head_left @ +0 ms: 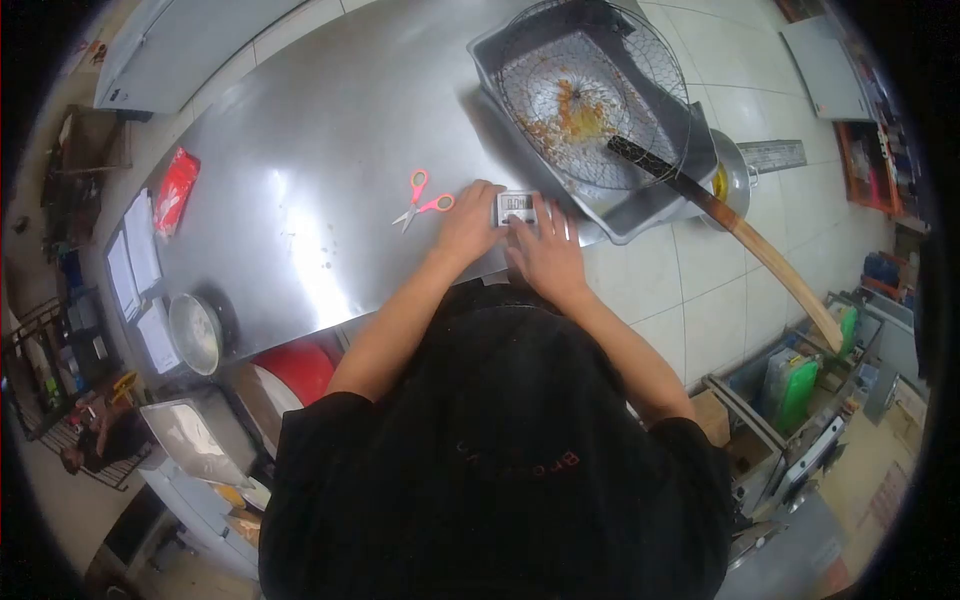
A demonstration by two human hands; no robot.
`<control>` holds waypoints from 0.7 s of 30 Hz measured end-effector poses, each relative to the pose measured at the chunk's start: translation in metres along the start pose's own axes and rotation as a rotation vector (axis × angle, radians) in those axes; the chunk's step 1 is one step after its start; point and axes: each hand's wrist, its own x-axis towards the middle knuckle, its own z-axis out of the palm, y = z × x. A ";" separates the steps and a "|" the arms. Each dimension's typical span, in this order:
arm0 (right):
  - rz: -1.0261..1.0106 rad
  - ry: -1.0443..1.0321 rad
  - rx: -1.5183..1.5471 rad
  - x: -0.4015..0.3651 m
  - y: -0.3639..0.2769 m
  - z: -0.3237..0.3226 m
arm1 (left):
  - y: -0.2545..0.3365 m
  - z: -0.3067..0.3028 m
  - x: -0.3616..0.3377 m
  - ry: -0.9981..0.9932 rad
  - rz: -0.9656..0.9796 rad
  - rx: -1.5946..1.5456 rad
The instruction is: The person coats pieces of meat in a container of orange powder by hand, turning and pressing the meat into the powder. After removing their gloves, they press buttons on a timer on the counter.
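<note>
A small white digital timer (pixel 516 203) with a lit number display sits near the front edge of the steel table. My left hand (pixel 470 222) grips its left side. My right hand (pixel 552 258) holds the right side, with one finger on the buttons below the display. Just left of my left hand lies a pair of scissors (pixel 424 199) with pink-orange handles, blades apart. To the right, a large wire skimmer (pixel 590 75) rests over a grey tub (pixel 625 225) with orange-brown crumbs in it. The skimmer's wooden handle (pixel 785 262) sticks out past the table edge.
A red packet (pixel 177 192), paper sheets (pixel 142 240) and a metal bowl (pixel 196 334) are along the table's left end. A metal container (pixel 742 180) stands beside the tub. Another person (pixel 105 435) is at the far left. Shelving with green items (pixel 795 390) stands at lower right.
</note>
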 end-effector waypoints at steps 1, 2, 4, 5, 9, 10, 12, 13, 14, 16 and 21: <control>0.006 -0.019 -0.008 0.000 0.001 -0.002 | 0.001 0.000 -0.001 0.004 -0.007 -0.003; 0.014 -0.037 -0.016 -0.001 0.002 -0.004 | 0.002 -0.001 -0.002 0.006 -0.015 -0.014; 0.001 -0.041 -0.018 -0.001 0.003 -0.006 | 0.002 -0.001 -0.001 0.015 -0.028 -0.028; -0.006 -0.041 -0.016 0.000 0.002 -0.006 | 0.001 -0.001 -0.001 0.018 -0.020 -0.036; -0.001 -0.068 -0.019 0.001 0.002 -0.001 | -0.002 0.001 -0.003 0.027 -0.018 -0.079; 0.001 -0.061 -0.005 0.002 0.001 0.000 | -0.003 0.003 -0.006 0.026 -0.024 -0.081; -0.002 -0.048 0.005 0.007 0.002 0.000 | -0.006 0.005 -0.005 0.058 0.000 -0.076; -0.010 -0.052 0.008 0.010 0.000 -0.004 | -0.004 0.004 -0.006 0.062 -0.003 -0.077; -0.015 -0.054 0.010 0.011 -0.001 -0.007 | -0.003 0.003 -0.006 0.054 -0.011 -0.069; -0.012 -0.069 0.004 0.011 -0.001 -0.009 | -0.001 0.000 -0.004 0.053 -0.013 -0.059; -0.001 -0.107 0.038 0.011 0.000 -0.003 | 0.000 -0.001 -0.006 0.028 -0.037 -0.078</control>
